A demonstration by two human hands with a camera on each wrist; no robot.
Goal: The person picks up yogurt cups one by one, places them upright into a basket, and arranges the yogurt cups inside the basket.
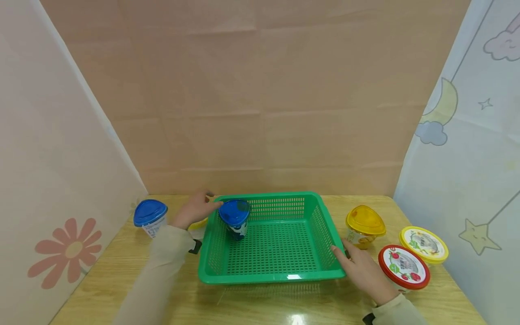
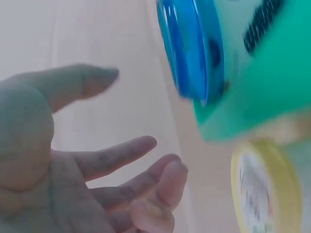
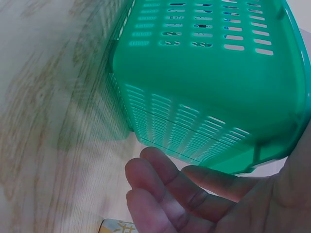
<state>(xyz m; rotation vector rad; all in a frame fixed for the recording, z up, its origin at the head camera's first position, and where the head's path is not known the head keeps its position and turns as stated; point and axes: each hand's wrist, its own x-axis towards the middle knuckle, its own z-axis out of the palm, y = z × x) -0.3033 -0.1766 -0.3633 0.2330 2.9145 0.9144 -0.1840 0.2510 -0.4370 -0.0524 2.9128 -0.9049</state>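
A green plastic basket (image 1: 272,276) with slotted walls sits on the table. Inside it, at the left end, a tub with a blue lid (image 1: 234,213) leans against the wall. My left hand (image 1: 197,210) hovers above the basket's left rim beside that tub; in the left wrist view its fingers (image 2: 114,160) are spread loosely with nothing between them. At the right side my right hand (image 1: 363,273) holds the basket's rim, thumb over the edge and fingers outside. The right wrist view has those fingers (image 3: 165,194) bent beside the outer wall, the thumb hidden.
Another blue-lidded tub (image 1: 150,214) stands at the left. A yellow-lidded tub (image 2: 252,189) is partly hidden behind the left hand. Right of the basket are an amber-lidded tub (image 1: 365,221), a yellow-rimmed tub (image 1: 424,243) and a red-rimmed tub (image 1: 404,266). Walls enclose the table.
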